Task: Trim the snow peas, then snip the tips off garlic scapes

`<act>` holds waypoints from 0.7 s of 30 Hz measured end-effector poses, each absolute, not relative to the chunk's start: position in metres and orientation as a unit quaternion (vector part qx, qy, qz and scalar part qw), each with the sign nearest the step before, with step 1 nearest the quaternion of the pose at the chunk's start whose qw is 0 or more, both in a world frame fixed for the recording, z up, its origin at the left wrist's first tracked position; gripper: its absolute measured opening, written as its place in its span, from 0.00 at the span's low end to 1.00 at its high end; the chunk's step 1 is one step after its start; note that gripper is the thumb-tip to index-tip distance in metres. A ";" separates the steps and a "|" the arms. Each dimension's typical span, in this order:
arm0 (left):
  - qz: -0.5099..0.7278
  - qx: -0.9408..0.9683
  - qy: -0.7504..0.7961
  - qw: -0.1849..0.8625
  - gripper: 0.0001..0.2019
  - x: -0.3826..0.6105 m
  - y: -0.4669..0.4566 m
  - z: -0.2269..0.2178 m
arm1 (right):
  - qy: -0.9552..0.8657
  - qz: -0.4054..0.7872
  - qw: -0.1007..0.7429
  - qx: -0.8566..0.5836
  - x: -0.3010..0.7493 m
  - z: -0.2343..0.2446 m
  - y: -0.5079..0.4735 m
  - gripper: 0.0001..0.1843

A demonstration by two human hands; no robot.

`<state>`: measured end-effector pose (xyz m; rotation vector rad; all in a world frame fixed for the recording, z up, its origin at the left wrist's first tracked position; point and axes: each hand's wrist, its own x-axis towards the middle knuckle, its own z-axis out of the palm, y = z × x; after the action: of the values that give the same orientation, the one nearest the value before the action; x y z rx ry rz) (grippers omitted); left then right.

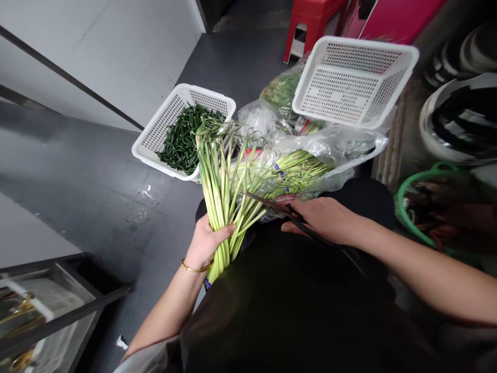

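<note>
My left hand [212,241] is wrapped round a bunch of long green garlic scapes [215,191]. Their thin tips fan out forward, and a strip of blue tape shows near the lower end. In my right hand [324,217] is a pair of dark scissors [267,202]. The blades point left and reach the loose stems on the right side of the bunch. Just beyond, a clear plastic bag [341,142] lies with more taped garlic scapes [306,168] in it.
A white basket [145,140] of green chillies [184,137] stands on the floor ahead left. Another white basket [345,85] rests tilted on the bags. Behind is a red stool [310,23]; to the right are a green basket [406,207] and a white bucket [427,124]. A metal rack [77,311] stands at lower left.
</note>
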<state>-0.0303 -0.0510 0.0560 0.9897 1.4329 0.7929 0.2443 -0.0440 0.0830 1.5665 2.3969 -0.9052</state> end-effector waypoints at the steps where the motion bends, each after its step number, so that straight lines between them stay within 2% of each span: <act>1: 0.338 0.425 0.610 0.577 0.15 -0.030 -0.051 0.056 | 0.797 -0.295 0.071 0.523 0.244 0.082 -0.043 0.31; 5: 0.343 0.411 0.616 0.578 0.15 -0.029 -0.051 0.056 | 0.797 -0.283 0.083 0.527 0.250 0.076 -0.044 0.28; 10: 0.369 0.345 0.644 0.574 0.16 -0.031 -0.047 0.055 | 0.801 -0.330 0.044 0.498 0.262 0.078 -0.053 0.26; 15: 0.384 0.336 0.640 0.575 0.18 -0.028 -0.047 0.055 | 0.810 -0.323 0.094 0.480 0.244 0.086 -0.056 0.28; 21: 0.398 0.315 0.611 0.608 0.19 -0.028 -0.052 0.063 | 0.800 -0.290 0.133 0.507 0.233 0.071 -0.046 0.33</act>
<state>-0.0275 -0.0520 0.0626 0.7272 1.4105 0.9188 0.2326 -0.0464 0.0711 1.4721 2.3221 -0.8423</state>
